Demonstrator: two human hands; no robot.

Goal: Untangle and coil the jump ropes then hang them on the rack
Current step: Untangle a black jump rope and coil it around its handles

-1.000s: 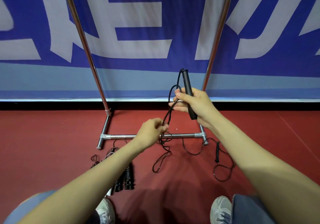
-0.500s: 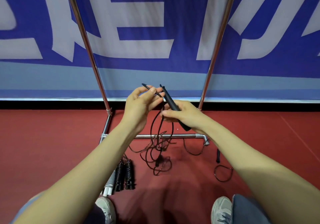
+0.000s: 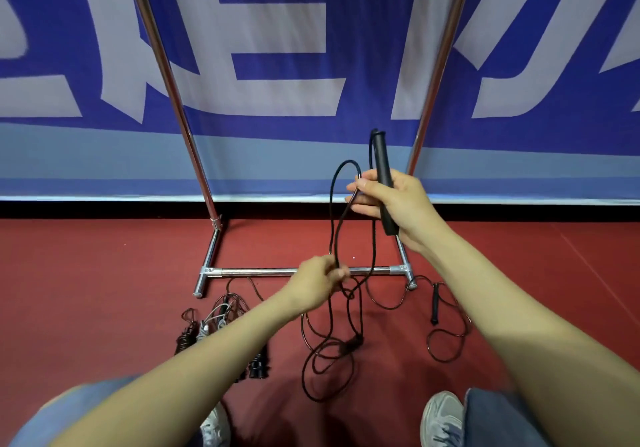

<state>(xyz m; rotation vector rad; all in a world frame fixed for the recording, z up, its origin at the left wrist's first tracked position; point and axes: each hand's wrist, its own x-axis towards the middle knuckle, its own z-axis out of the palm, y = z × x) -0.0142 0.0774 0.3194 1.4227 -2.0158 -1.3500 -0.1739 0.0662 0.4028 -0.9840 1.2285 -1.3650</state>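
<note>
While bundled jump ropes lay on the red floor at left, one thin black jump rope was being coiled.
The left hand pinched its cord low, before the chrome tube rack; the right hand gripped the slim black handle and one loop. Next, probably: feed another loop upward, since much cord lay tangled on the floor.

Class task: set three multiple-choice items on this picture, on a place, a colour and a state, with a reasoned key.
1. Where does the loose grip lie? A on the floor by the right foot of the rack; B on a shoe; C in the left hand.
2. The floor is: A green; B red; C grey.
3. The right hand: A hangs open; B holds a black grip upright; C presses the floor.
Key: 1A, it rests beside that foot; 2B, red throughout; 3B, fingers curl round it.
</note>
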